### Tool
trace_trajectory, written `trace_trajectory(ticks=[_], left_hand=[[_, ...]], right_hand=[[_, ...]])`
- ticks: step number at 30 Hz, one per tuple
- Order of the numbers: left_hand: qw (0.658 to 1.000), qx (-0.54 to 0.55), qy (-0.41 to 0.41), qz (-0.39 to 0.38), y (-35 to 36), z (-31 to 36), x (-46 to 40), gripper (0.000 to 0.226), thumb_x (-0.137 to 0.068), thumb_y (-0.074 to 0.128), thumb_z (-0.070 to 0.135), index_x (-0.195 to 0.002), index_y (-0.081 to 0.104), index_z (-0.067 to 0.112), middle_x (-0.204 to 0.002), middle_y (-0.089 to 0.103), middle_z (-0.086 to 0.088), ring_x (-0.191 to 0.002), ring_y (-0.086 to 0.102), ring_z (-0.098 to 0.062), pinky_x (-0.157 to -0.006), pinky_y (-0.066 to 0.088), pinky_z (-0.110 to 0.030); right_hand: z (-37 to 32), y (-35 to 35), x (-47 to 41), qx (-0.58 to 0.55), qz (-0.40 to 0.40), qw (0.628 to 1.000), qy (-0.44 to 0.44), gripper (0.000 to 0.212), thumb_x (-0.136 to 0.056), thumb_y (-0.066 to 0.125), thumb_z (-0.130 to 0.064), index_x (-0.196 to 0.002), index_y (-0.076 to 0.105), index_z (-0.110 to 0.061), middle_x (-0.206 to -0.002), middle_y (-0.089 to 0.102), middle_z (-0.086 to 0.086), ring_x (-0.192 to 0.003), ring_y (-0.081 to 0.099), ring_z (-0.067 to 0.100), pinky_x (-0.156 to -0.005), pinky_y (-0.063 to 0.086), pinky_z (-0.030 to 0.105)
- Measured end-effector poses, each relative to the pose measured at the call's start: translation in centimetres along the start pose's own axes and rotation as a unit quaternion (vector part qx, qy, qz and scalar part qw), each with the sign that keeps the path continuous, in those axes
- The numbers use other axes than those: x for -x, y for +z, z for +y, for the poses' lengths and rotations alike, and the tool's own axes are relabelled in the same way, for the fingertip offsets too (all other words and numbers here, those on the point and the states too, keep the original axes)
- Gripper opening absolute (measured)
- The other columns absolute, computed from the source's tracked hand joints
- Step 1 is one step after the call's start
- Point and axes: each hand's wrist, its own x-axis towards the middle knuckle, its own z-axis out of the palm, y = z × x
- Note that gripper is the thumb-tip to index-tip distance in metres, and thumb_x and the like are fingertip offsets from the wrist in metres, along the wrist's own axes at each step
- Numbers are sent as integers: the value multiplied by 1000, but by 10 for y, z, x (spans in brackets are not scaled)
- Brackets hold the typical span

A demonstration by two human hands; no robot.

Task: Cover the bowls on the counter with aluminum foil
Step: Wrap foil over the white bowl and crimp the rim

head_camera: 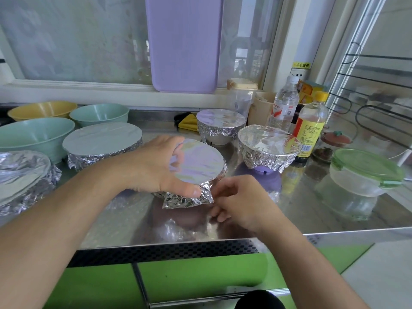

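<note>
Foil-covered bowl point(196, 166), centre of the stainless steel counter point(323, 210), near its front edge: flat foil top, crumpled foil skirt pressed down its sides, one loose foil corner point(200, 197) sticking out at the front. Left hand point(153, 166) grips this bowl from the left, fingers curled over the far rim and thumb pressed on the foil at the near side. Right hand point(240, 201) sits just right of the loose corner, fingers curled toward it; whether they pinch the foil or only touch it cannot be told because of blur. Further foil-covered bowls: a small one point(220, 126) behind, a purple-based one point(267, 148) to the right, a wide one point(102, 143) to the left, and one point(22, 175) at the left edge. Uncovered bowls, back left: large green bowl point(33, 137), smaller green bowl point(100, 114), yellow bowl point(42, 110). Other items: lilac cutting board point(185, 43) leaning against the window; clear water bottle point(284, 103) and yellow-capped bottle point(308, 130) at back right; glass container with green clip lid point(365, 172) at right; yellow cloth point(189, 123) behind the bowls.
</note>
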Motion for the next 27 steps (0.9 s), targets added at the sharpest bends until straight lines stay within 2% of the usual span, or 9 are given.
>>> trace_trajectory(ticks=[3,5,8,11,14,18,21,23,27], left_hand=[[1000,-12,-4,-6,-1,0,-1,132,-51,87,77,-157,21,33,-152,27,14,-137,32,-3,-103,33,-24],[1000,-22,-7,-8,-1,0,-1,137,-49,83,81,-159,18,32,-155,25,15,-140,30,-4,-106,32,-25],[1000,-25,-7,-6,-1,1,-1,137,-47,79,81,-160,16,34,-154,24,17,-139,29,-3,-106,31,-24],[1000,-23,-6,-8,-1,0,-1,131,-50,83,79,-157,19,36,-148,26,18,-137,30,-3,-105,33,-26],[999,-37,-19,-13,-2,0,0,143,-40,72,90,-159,13,37,-149,24,20,-139,29,-4,-113,34,-31],[999,-36,-20,-16,-2,1,0,145,-36,69,92,-159,14,36,-149,24,20,-140,29,-4,-114,34,-31],[999,-36,-25,-14,-2,1,1,153,-34,68,93,-162,11,33,-157,20,19,-145,26,-4,-117,32,-31],[999,-37,-27,-14,-3,2,0,154,-34,69,93,-163,10,33,-160,20,17,-146,27,-6,-119,31,-33],[998,-52,-35,-21,-5,4,0,156,-37,72,94,-164,6,33,-164,17,15,-150,24,-10,-122,30,-37]], right_hand=[[0,-14,0,67,163,983,-44,41,-78,43,8,-87,74,-17,-80,77,4,-77,77,26,-70,63,29],[-6,-8,5,78,210,968,-109,49,-80,48,5,-117,71,-17,-110,76,0,-104,72,17,-84,51,7],[-7,11,7,69,102,975,-184,78,-74,44,0,-148,51,-22,-134,65,-9,-125,60,10,-107,47,25],[-6,17,8,108,45,984,-135,94,-85,44,9,-169,15,-23,-135,56,-15,-128,51,8,-98,35,14],[-5,18,7,91,21,990,-103,93,-91,47,7,-169,8,-25,-138,52,-14,-123,47,3,-92,31,11],[-1,7,-2,82,10,989,-120,69,-72,48,-14,-138,56,-33,-116,72,-16,-112,65,7,-98,52,30],[-14,-7,-6,100,98,984,-108,45,-69,43,-13,-110,61,-14,-87,61,-11,-91,53,13,-81,36,4],[-34,-11,-7,113,137,973,-148,36,-85,44,-1,-108,63,-21,-95,65,-15,-96,51,10,-90,29,-4],[-54,1,-34,153,6,966,-208,27,-104,45,-14,-124,62,-9,-123,66,2,-114,57,20,-106,44,39]])
